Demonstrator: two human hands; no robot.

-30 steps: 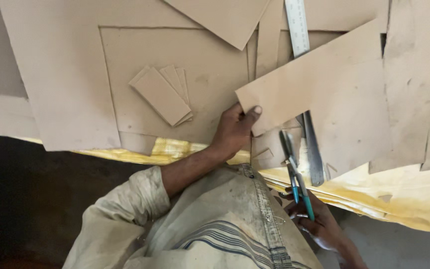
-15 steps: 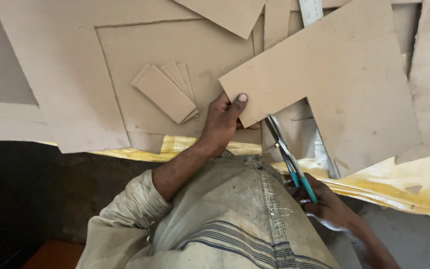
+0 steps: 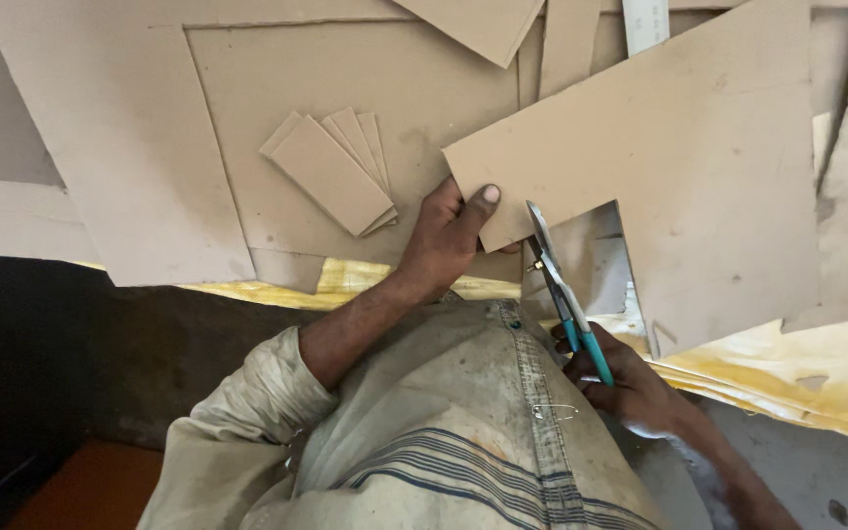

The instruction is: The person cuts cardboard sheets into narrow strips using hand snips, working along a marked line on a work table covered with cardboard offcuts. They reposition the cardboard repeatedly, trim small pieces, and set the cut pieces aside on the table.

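Observation:
My left hand (image 3: 449,234) grips the near left corner of a large brown cardboard sheet (image 3: 679,157), thumb on top. The sheet has a rectangular notch cut out of its near edge. My right hand (image 3: 630,388) holds scissors (image 3: 559,285) with teal handles, blades pointing up at the sheet's edge just right of my left thumb. A fanned stack of small cardboard rectangles (image 3: 336,169) lies to the left of my left hand.
Large cardboard sheets (image 3: 100,147) cover the surface, one with a rectangular outline cut in it. A metal ruler (image 3: 645,22) pokes out at the top. Yellow cloth (image 3: 817,373) lies under the cardboard at the near edge. My lap in light trousers fills the bottom.
The cardboard sheet has shifted left and closer, and now shows its notch. The scissors have risen to the sheet's edge beside my left thumb.

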